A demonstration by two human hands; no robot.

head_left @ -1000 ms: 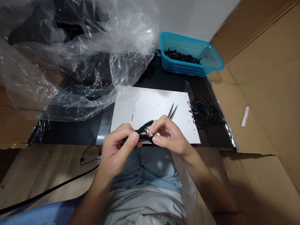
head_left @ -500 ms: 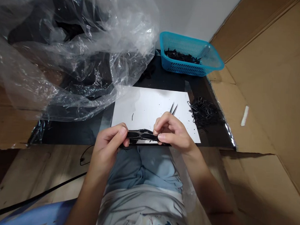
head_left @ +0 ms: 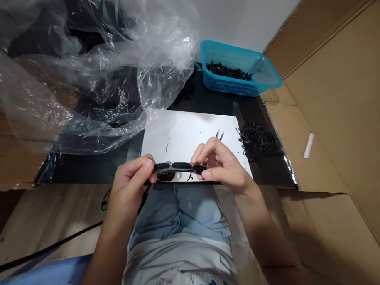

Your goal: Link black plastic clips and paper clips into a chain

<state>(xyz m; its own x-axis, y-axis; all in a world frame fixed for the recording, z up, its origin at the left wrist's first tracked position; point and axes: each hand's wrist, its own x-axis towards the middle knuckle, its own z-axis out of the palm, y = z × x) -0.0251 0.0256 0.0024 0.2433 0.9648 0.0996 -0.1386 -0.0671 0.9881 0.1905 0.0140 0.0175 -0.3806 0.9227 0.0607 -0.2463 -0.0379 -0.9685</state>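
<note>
My left hand (head_left: pixel 133 173) and right hand (head_left: pixel 222 166) pinched opposite ends of a segmented black strip (head_left: pixel 182 166) over the white sheet (head_left: pixel 190 132) on the tabletop (head_left: pixel 95 168).

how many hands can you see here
2. The left hand holds the black strip on its left side, and the right hand holds it on its right, near the front of the white paper. No other hand shows.

On my feed: makeshift work corner, home or workshop I can't tell; cardboard panels (head_left: pixel 341 89), black tabletop (head_left: pixel 89 170), blue basket (head_left: pixel 241 88) of black pieces (head_left: pixel 228 71), wood-look floor (head_left: pixel 19 219).
</note>
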